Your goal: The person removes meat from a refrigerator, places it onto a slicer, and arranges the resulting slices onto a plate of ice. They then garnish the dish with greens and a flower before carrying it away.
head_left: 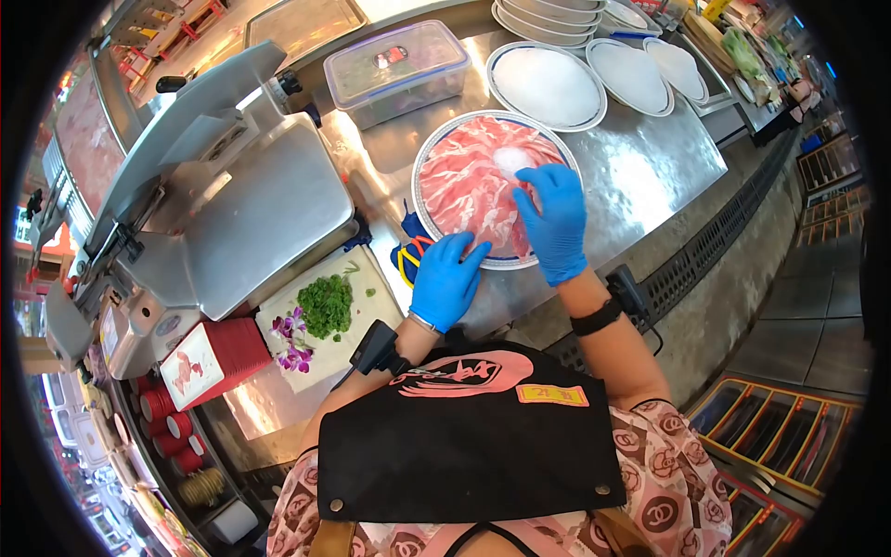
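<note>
A round plate with a patterned rim (419,188) stands on the steel counter, covered with thin slices of raw meat (464,176) laid in a ring. White ice (511,161) shows at its centre. My right hand (555,215), in a blue glove, is over the plate's right side, its bent fingertips at the meat beside the ice; whether they pinch a slice is hidden. My left hand (447,278), also gloved in blue, rests at the plate's lower left edge with its fingers apart and fingertips on the rim and meat.
Ice-filled plates (548,85) stand behind, beside a lidded plastic box (397,70). A meat slicer (260,209) is at the left. Chopped greens (325,306) and purple flowers (295,345) lie on a white board (376,311). Far right, a person (800,97) is partly visible.
</note>
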A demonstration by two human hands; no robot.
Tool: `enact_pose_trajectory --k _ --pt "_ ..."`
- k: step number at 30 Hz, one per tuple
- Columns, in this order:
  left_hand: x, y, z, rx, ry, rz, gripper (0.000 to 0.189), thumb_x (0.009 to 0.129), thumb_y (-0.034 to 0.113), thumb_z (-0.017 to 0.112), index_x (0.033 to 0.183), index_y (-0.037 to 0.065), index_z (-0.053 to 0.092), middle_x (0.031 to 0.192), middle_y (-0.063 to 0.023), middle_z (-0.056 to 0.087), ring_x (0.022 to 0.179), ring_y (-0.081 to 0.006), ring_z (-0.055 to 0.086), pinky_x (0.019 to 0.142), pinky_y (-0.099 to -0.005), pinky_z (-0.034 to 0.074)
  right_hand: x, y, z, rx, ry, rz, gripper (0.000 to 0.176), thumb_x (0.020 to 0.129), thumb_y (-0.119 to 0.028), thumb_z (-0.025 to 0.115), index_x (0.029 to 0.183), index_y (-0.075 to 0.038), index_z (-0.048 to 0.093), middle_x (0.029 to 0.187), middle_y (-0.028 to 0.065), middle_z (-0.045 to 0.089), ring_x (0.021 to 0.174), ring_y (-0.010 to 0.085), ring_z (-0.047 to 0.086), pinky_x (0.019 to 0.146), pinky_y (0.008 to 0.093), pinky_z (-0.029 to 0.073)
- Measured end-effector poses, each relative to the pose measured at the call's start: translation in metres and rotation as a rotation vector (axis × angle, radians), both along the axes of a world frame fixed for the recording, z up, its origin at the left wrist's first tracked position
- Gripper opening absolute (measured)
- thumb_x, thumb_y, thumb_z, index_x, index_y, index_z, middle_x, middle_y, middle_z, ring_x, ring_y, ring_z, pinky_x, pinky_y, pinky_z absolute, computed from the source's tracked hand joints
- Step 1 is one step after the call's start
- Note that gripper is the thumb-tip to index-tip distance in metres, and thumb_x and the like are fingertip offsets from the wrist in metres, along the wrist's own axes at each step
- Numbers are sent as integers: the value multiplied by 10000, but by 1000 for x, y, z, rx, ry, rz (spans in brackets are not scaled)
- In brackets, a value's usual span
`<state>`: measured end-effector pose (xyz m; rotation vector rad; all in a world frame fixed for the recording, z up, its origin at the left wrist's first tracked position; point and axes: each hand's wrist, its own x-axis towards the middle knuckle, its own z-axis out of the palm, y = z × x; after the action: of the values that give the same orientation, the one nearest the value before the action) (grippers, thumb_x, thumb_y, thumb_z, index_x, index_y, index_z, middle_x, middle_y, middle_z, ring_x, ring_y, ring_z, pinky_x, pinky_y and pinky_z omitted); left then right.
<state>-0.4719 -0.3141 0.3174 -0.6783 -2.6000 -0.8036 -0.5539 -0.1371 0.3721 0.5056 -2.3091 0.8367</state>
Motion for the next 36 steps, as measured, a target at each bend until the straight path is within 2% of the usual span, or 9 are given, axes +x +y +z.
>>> enact_pose_trajectory --k 7,11,16,21,27,31,33,34,36 --pt "3 -1 2 3 -46 -6 501 703 69 661 1195 116 584 1163 -160 517 1033 -349 517 882 -432 430 3 24 4 140 -16 107 186 750 -73 671 931 -109 665 836 59 570 754 223 543 694 336 438" --pt "15 -38 25 332 -201 49 449 736 42 669 1177 102 608 1196 -145 540 1051 -326 538 911 -390 429 12 66 27 -738 -302 1 123 859 -40 599 966 -33 661 881 18 610 773 83 546 682 214 432" --pt "25 -165 67 69 147 457 271 807 24 605 1076 27 640 1166 -140 590 1096 -285 549 961 -371 413 35 93 6 -718 -607 -16 142 878 -66 578 977 -3 658 848 2 617 771 73 548 687 215 434" --pt "23 -313 42 23 243 704 229 830 47 592 1051 27 646 1099 -126 618 1037 -268 577 917 -366 443 63 51 -8 -730 -815 117 146 891 -96 576 962 1 657 795 6 621 737 74 552 672 209 433" --pt "20 -325 55 -50 205 787 205 770 110 647 963 41 659 1000 -171 623 937 -343 590 850 -398 469 65 -114 -8 -583 -1261 674 173 914 -172 572 898 -18 650 766 17 617 674 69 536 644 222 445" --pt "25 -319 55 14 289 808 129 776 99 621 891 53 661 932 -151 637 873 -337 597 793 -397 476 26 -225 -95 -1309 -1324 429 210 952 -165 461 1083 -41 569 905 69 633 741 147 602 635 257 483" --pt "27 -317 58 19 280 850 93 781 86 603 853 63 658 908 -139 645 854 -335 593 773 -401 477 -11 -256 -138 -1428 -1199 622 224 943 -140 434 1114 -50 548 963 73 632 808 206 634 622 315 530" --pt "26 -316 60 32 320 849 83 780 82 597 836 68 656 901 -131 647 841 -336 592 767 -406 477 -26 -267 -133 -1777 -1391 491 225 920 -121 473 1126 -60 539 997 70 628 848 224 642 602 356 553" --pt "29 -316 62 58 274 861 82 775 75 597 832 63 654 889 -126 647 836 -326 595 759 -399 480 -49 -283 -134 -1898 -1331 457 225 919 -120 474 1126 -60 540 997 69 628 847 223 642 603 355 553"
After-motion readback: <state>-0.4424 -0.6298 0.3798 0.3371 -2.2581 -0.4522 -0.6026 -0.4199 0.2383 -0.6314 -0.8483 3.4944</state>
